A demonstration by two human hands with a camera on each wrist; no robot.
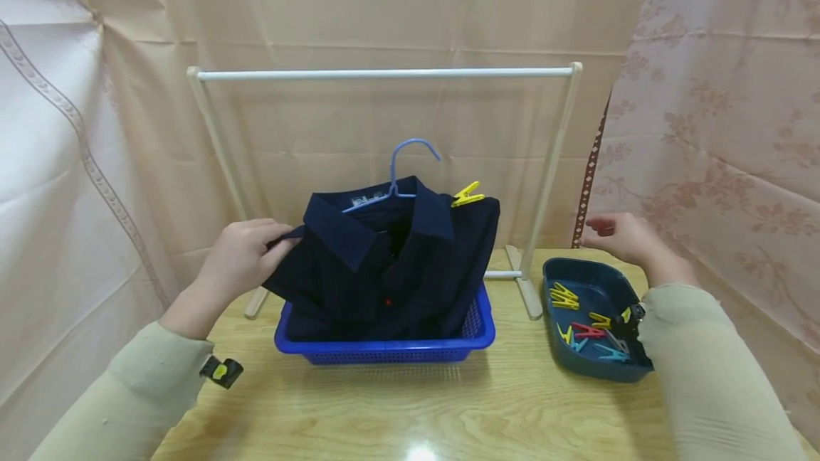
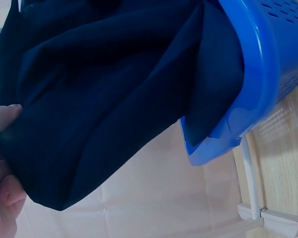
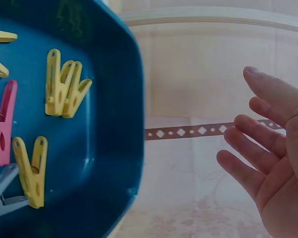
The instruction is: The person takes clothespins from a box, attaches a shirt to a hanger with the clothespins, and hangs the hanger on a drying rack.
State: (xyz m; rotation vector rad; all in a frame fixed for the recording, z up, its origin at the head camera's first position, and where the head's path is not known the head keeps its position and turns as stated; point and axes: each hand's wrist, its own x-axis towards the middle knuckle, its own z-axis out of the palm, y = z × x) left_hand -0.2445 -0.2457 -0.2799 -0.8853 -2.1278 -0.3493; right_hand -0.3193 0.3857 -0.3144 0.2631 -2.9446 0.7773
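A dark navy collared shirt (image 1: 349, 290) hangs on a blue hanger (image 1: 393, 169), its lower part bunched in a blue basket (image 1: 384, 351). On the shirt's right shoulder, as seen in the head view, sits a yellow clothespin (image 1: 468, 195). My left hand (image 1: 240, 258) pinches the shirt's left shoulder edge between thumb and fingers; in the left wrist view the dark cloth (image 2: 104, 99) spreads out from it. My right hand (image 1: 621, 237) is in the air above a dark teal tray (image 1: 583, 267), holding nothing, its fingers loosely extended in the right wrist view.
Inside the tray lie several clothespins, among them yellow ones (image 1: 564, 296), a red one (image 1: 587, 331) and a light blue one (image 1: 611, 353). Behind the basket stands a rack with a white bar (image 1: 384, 74) and splayed feet (image 1: 525, 283). Curtains surround the wooden table (image 1: 307, 411).
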